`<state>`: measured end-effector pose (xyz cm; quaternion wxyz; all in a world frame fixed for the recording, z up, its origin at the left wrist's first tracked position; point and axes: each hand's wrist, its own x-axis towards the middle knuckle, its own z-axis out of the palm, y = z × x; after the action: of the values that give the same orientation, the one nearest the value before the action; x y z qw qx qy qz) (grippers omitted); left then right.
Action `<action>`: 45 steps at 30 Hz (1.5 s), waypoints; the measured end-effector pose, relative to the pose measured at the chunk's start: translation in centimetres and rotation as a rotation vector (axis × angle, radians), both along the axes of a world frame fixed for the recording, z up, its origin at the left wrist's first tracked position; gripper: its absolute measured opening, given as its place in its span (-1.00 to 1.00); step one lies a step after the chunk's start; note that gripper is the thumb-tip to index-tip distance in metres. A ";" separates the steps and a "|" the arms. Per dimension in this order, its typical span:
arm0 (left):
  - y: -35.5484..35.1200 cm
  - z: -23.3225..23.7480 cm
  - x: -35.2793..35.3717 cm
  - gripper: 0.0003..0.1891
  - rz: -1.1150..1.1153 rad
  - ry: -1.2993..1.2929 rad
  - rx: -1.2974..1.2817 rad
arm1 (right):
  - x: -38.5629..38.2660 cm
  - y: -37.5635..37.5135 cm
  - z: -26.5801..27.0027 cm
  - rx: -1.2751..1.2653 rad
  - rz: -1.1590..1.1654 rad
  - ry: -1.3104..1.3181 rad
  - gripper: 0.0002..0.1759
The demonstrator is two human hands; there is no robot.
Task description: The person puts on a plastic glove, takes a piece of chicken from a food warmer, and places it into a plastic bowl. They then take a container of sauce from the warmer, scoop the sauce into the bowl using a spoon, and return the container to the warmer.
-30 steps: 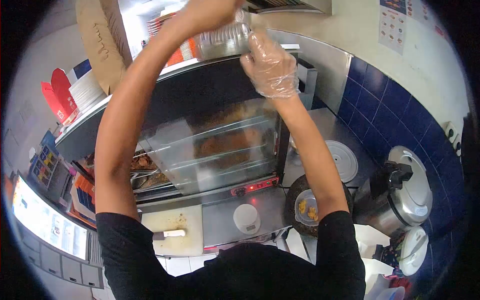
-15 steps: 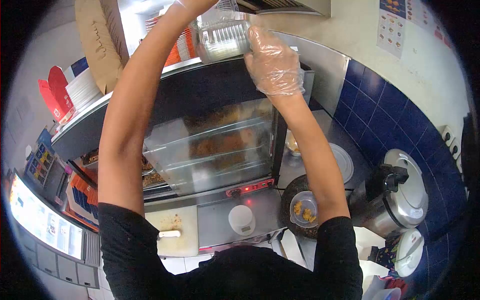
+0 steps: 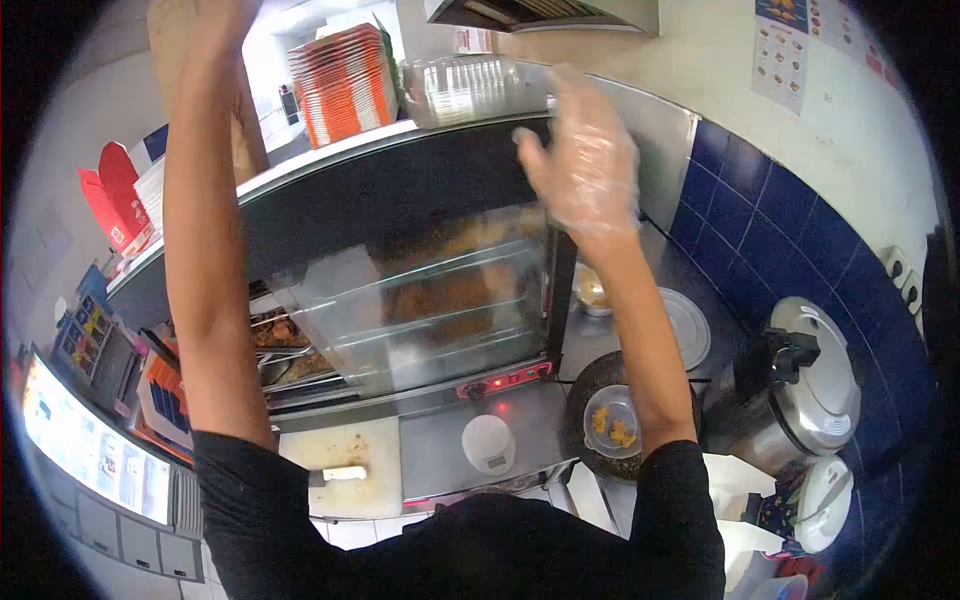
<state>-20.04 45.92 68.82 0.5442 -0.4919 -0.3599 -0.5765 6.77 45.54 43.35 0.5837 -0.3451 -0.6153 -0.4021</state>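
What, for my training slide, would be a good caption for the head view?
Gloved right hand, open, beside a stack of clear containers atop a glass-fronted food warmer.

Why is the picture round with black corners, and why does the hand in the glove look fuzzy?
In the head view, a very wide lens bends straight edges and leaves the corners black; the gloved right hand is smeared, likely by motion blur; the glass door shows pale glare; the screen at the left glows washed-out white.

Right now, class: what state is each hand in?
Left hand: raised, cut off at the frame edge; cannot tell.
Right hand: open, gloved, beside the clear containers.
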 end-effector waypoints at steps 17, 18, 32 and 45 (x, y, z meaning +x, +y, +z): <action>-17.2 -42.7 0.1 -0.91 -0.979 -0.644 -0.961 | -1.5 -12.6 -19.7 -0.692 0.373 0.501 -0.69; -17.4 -43.3 0.6 -0.92 -0.846 -0.577 -1.008 | -2.2 -13.2 -20.5 -0.654 0.276 0.465 -0.70; -16.5 -52.5 4.9 -0.62 -1.092 -0.492 -1.164 | -7.7 -15.6 -25.6 -1.370 1.145 0.941 -0.80; -15.7 -53.1 6.1 -0.62 -1.111 -0.438 -1.103 | -6.3 -14.9 -26.2 -1.429 1.192 0.991 -0.77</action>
<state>-13.93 30.20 15.74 -0.2250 -0.6721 -0.3937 -0.5854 0.46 30.64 17.14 0.5339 -0.3764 -0.4720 0.5920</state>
